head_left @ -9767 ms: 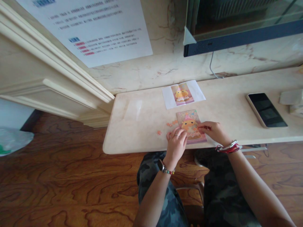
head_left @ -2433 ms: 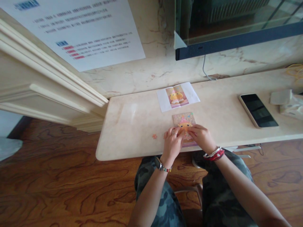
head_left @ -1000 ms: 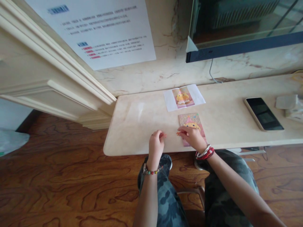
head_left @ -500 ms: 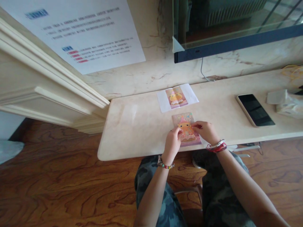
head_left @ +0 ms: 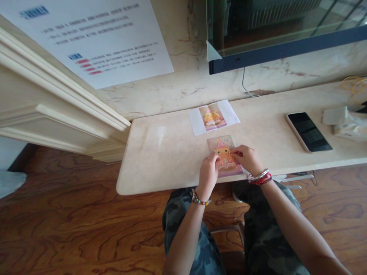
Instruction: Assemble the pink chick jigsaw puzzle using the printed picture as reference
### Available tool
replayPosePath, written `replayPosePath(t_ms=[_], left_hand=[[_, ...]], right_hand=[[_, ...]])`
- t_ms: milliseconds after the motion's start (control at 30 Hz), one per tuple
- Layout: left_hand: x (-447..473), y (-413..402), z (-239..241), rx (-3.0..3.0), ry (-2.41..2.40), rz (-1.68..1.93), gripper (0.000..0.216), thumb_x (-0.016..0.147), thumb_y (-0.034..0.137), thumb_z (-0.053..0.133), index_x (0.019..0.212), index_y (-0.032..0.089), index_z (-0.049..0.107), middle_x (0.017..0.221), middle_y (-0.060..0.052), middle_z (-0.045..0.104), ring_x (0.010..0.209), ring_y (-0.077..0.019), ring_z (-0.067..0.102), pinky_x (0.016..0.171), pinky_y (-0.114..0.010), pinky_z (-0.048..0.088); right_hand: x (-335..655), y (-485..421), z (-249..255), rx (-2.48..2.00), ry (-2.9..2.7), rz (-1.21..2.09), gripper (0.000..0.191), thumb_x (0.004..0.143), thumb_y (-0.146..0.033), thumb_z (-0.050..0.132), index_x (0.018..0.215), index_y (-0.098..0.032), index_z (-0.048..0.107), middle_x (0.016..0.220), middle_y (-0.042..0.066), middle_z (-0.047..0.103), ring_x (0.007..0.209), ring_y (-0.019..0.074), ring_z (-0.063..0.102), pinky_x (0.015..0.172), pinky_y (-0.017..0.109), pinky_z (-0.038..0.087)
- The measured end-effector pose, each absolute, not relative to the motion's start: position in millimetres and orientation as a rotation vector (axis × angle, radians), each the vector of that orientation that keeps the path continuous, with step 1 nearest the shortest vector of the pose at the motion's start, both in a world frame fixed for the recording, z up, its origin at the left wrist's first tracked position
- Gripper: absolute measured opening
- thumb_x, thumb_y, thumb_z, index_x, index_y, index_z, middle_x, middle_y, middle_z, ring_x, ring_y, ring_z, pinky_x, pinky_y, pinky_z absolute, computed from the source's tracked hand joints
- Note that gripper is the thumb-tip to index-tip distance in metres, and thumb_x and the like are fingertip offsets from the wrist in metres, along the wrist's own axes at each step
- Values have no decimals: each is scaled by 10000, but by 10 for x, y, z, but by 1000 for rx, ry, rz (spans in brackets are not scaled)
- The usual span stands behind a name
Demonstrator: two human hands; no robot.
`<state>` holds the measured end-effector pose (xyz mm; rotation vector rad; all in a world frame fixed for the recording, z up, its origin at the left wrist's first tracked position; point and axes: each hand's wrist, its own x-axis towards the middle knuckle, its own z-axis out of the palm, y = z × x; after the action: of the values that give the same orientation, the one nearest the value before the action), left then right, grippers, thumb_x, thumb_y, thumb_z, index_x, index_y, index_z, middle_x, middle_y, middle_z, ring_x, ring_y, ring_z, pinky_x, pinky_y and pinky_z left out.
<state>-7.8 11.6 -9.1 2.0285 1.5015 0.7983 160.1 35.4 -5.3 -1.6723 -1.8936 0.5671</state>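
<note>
A small colourful picture card [head_left: 219,143] with a yellow cartoon figure and a pink lower edge lies near the table's front edge. Over its left side is my left hand [head_left: 209,170], thumb and fingers pinched together at the figure's middle. From the right, my right hand [head_left: 249,158] reaches over the card, its fingertips also pinched, close to the left ones. Whatever sits between the fingertips is too small to make out. Behind the card lies a creased white paper [head_left: 232,114] with a similar cartoon picture [head_left: 212,117] printed on it.
On the pale table [head_left: 155,160], a phone [head_left: 309,131] lies to the right, beside a clear plastic packet [head_left: 351,124]. A dark-framed screen [head_left: 281,53] hangs above, with a cable [head_left: 244,82] below it. A printed notice [head_left: 114,42] is on the wall.
The view has shifted slightly. Both hands stay pinched over the card in almost the same place; the card and paper lie as before.
</note>
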Motion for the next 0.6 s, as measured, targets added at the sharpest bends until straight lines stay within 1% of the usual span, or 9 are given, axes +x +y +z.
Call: replayPosePath(t_ms=[267,400,600], left_hand=[[-407,70,-60,2032,1701,812,114,810,129,406,821,183,505,764,-23,574,750,-142,524,699,-273,418],[-559,99,-85,2045,1890,754,122,808,122,394,785,175,501,747,-36,558,750,-162,506,701,-291,412],[-584,107,-117,2106,1908,749,132,803,116,394,792,174,513,795,-47,532,777,-164,493,716,-292,409]], right_hand=[[1600,310,-51,-1600,-1855,622,131,711,-205,496,709,-170,623,667,23,596,571,109,518,562,217,395],[1632,311,-9,-1613,-1821,715,140,739,-219,469,753,-172,600,624,4,588,532,100,514,529,207,391],[1718,382,50,-1482,-1942,738,196,768,-190,425,842,-166,604,756,37,619,645,118,569,608,226,429]])
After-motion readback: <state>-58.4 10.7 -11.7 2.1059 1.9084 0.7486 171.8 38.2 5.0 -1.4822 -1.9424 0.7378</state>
